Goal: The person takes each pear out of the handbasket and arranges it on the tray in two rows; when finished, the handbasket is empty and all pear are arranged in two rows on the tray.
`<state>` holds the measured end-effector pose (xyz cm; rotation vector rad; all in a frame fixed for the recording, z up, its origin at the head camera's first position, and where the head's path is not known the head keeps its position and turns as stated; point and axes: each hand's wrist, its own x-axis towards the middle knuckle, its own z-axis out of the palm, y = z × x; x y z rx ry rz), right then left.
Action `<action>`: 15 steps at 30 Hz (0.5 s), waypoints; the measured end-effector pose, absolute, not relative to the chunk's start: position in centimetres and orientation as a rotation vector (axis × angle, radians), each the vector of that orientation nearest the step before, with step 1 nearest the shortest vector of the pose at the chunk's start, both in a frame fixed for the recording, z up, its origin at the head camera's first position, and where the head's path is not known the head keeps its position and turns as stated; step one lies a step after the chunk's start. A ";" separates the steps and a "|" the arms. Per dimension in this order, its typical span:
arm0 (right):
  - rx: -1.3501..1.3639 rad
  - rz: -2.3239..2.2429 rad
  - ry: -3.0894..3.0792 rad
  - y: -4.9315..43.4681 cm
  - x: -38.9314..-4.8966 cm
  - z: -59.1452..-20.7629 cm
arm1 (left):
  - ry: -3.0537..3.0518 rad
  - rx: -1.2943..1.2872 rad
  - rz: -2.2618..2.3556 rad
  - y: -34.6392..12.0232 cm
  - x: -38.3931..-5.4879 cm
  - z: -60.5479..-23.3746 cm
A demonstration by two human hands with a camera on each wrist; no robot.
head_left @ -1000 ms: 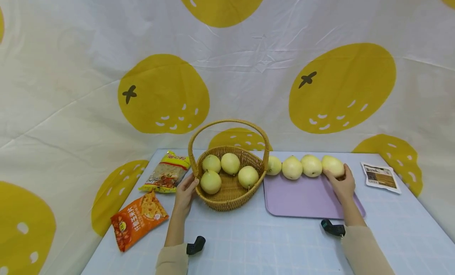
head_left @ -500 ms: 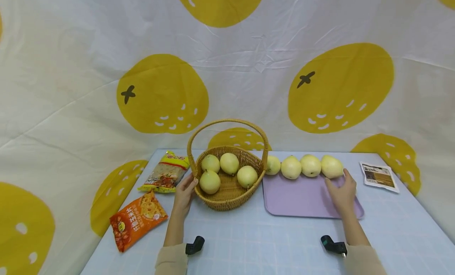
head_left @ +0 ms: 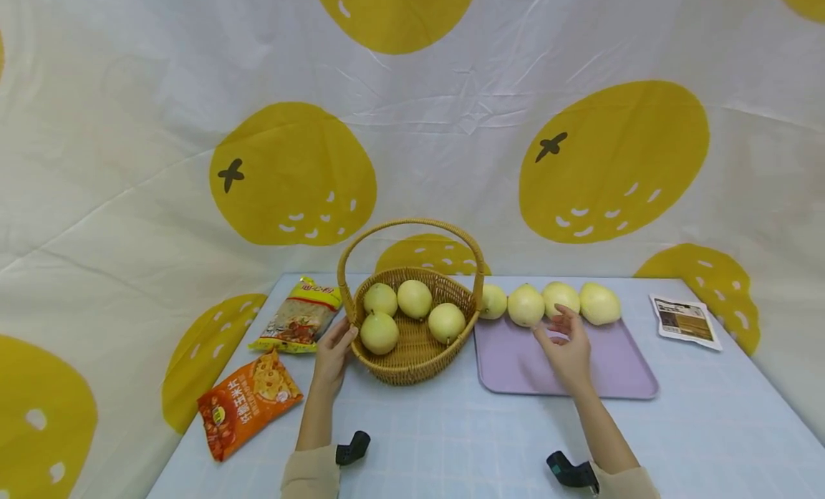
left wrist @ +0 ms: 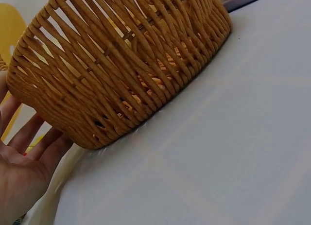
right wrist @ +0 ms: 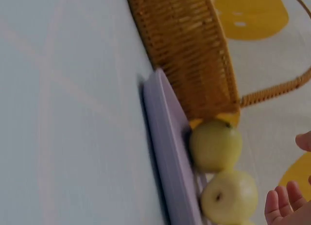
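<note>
My left hand (head_left: 334,352) rests against the left side of a wicker basket (head_left: 412,371) with a tall arched handle. In the left wrist view, its fingers (left wrist: 43,143) lie fairly straight along the woven wall. Several pale yellow-green pears (head_left: 379,333) sit inside the basket. More pears (head_left: 526,305) stand in a row along the back of a purple tray (head_left: 567,393). Above that tray hovers my right hand (head_left: 568,352), holding nothing, thumb and fingers apart. In the right wrist view, its fingertips (right wrist: 295,193) show beside a pear (right wrist: 228,197).
To the basket's left lie a yellow snack bag (head_left: 303,314) and an orange snack bag (head_left: 250,404). A small white and brown packet (head_left: 686,322) lies right of the tray. A fruit-patterned cloth (head_left: 451,177) hangs behind the light blue tabletop (head_left: 445,442).
My right hand has let go of the rightmost pear and moved left and toward me over the tray. That pear stays at the row's right end. My left hand remains at the basket.
</note>
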<state>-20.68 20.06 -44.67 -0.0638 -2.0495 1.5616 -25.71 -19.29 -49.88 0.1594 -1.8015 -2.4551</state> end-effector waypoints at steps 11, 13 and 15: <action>0.269 1.884 -1.986 13.2 -21.0 -44.1 | -1.801 0.145 -2.438 -19.3 -25.7 -49.9; 0.335 1.938 -1.988 11.9 -20.7 -43.3 | -1.797 0.167 -2.449 -19.3 -25.7 -49.9; 0.409 1.979 -1.998 10.9 -20.8 -43.3 | -1.801 0.175 -2.451 -19.3 -25.7 -50.0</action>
